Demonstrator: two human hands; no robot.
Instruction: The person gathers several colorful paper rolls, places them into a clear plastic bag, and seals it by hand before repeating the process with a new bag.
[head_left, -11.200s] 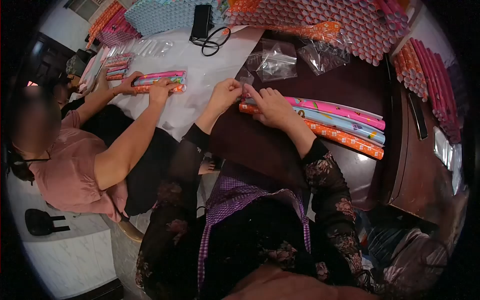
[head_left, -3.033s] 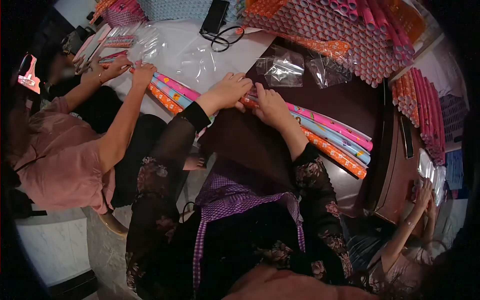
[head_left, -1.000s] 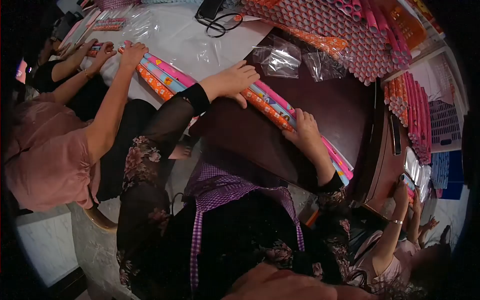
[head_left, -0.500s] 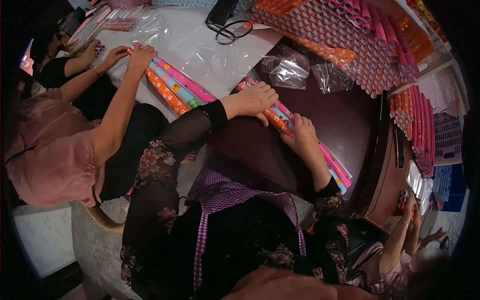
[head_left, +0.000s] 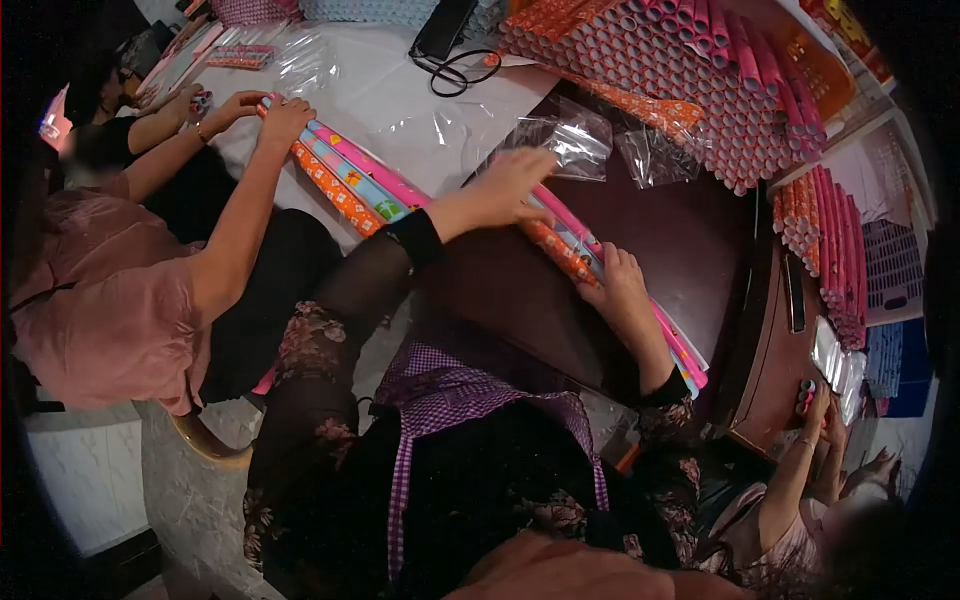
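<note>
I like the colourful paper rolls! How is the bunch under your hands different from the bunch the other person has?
My bundle of rolls lies on the dark brown table, under my left hand and right hand. The other bundle lies on the white clear-covered surface, with that person's hands at its far end. Both slant the same way and hold pink, blue and orange rolls.

Two bundles of three rolls: own bundle (head_left: 575, 250), neighbour's bundle (head_left: 345, 180); two clear bags (head_left: 570, 135).

The left hand (head_left: 515, 180) reaches forward on an outstretched, dark-sleeved arm, fingers spread and blurred, seemingly open, while the right hand (head_left: 622, 285) lies palm down nearer the body, fingers curled, forearm bent back toward the torso.
</note>
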